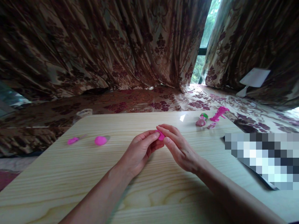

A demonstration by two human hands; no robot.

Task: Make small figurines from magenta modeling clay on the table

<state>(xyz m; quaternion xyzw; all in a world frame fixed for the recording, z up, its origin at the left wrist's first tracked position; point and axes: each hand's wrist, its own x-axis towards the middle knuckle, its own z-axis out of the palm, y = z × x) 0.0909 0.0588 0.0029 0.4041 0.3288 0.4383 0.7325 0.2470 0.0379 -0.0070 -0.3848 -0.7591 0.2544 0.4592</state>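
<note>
Above a pale wood-grain table (161, 193), a person's left hand (141, 147) is holding a small bright-pink piece (161, 136) in a narrow grip, while the right hand (179, 146) is touching the piece's right edge, its own grip being unclear, and a rounded bright-pink lump (100, 141) is resting to the left.

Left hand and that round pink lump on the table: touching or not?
Apart. The head view shows bare tabletop between the left hand and the round pink lump.
</note>
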